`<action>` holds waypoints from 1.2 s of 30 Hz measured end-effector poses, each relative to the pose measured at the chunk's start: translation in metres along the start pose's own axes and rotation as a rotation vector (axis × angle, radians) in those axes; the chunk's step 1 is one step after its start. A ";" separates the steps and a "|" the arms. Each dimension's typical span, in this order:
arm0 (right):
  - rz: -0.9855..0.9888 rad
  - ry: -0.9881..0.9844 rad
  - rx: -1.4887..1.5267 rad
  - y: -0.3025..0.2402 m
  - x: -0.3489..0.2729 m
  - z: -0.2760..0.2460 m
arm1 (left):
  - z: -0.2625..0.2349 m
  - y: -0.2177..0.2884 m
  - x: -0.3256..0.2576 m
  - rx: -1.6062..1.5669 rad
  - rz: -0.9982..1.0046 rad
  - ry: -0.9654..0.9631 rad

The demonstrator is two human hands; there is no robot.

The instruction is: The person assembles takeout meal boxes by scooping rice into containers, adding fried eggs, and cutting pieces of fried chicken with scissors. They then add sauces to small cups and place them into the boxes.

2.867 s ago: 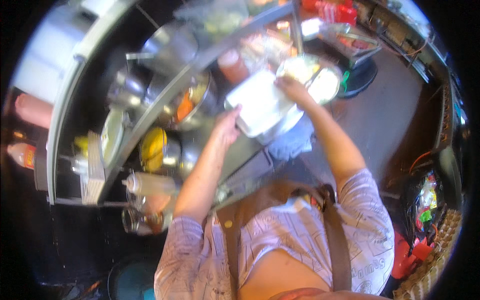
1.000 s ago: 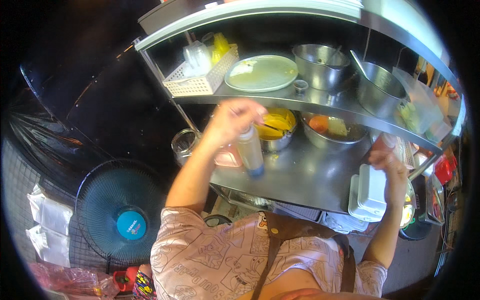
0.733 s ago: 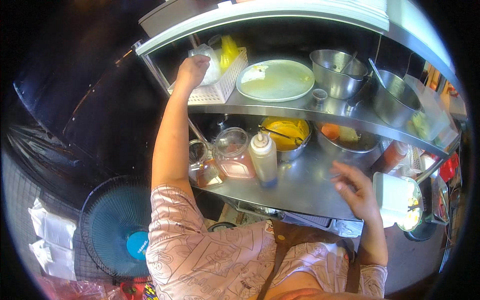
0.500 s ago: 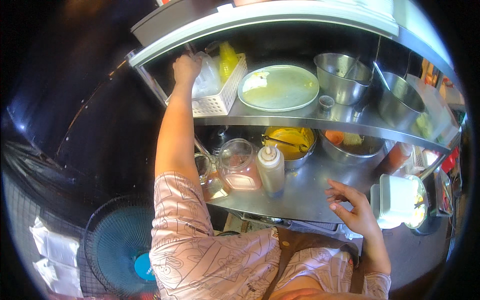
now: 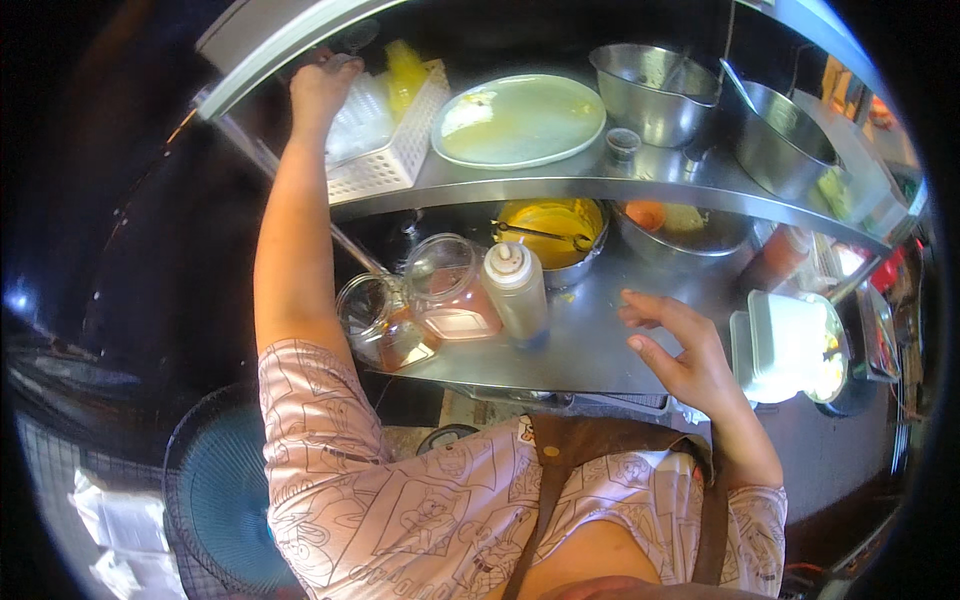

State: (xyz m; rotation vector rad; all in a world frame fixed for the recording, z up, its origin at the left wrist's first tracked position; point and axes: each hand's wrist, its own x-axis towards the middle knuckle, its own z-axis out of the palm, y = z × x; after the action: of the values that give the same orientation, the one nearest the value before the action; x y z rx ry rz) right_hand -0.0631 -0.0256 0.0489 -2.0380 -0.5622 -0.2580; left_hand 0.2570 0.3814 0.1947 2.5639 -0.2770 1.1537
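Observation:
My left hand (image 5: 322, 92) is stretched up to the upper shelf, at the back corner of a white perforated basket (image 5: 375, 175). Its fingers are curled, and a clear round piece, perhaps a plastic lid (image 5: 357, 37), shows faintly just beyond them. What the fingers hold is hard to make out. Stacked clear plastic cups (image 5: 360, 122) and a yellow plastic item (image 5: 405, 75) fill the basket. Over the lower steel counter, my right hand (image 5: 680, 350) hovers with fingers apart, holding nothing. Left of it stands a squeeze bottle (image 5: 517, 300) with a pale lid.
Two clear jars (image 5: 455, 295) stand beside the bottle. Behind is a bowl of yellow mixture (image 5: 540, 220) with dark tongs. An oval plate (image 5: 530, 125) and steel pots (image 5: 655, 100) line the upper shelf. White containers (image 5: 780, 350) sit at right; a fan (image 5: 225, 490) stands lower left.
The whole view has shifted, so the shelves appear higher and further left. My left hand has stayed at the basket's back corner, and a clear round piece now shows by its fingers.

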 end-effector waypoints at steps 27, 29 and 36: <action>0.610 -0.272 0.778 0.057 -0.061 -0.024 | 0.067 0.183 -0.379 -0.715 -0.458 0.033; 0.678 -0.245 1.027 0.061 -0.065 -0.032 | 0.088 0.190 -0.376 -0.675 -0.489 0.064; 0.749 -0.163 1.081 0.059 -0.086 -0.070 | 0.096 0.226 -0.347 -0.535 -0.070 0.071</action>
State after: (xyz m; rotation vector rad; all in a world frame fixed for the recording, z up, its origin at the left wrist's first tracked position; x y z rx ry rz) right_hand -0.1058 -0.1353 0.0046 -1.0750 0.0408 0.5624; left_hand 0.0285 0.1525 -0.0804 2.0457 -0.4124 0.9817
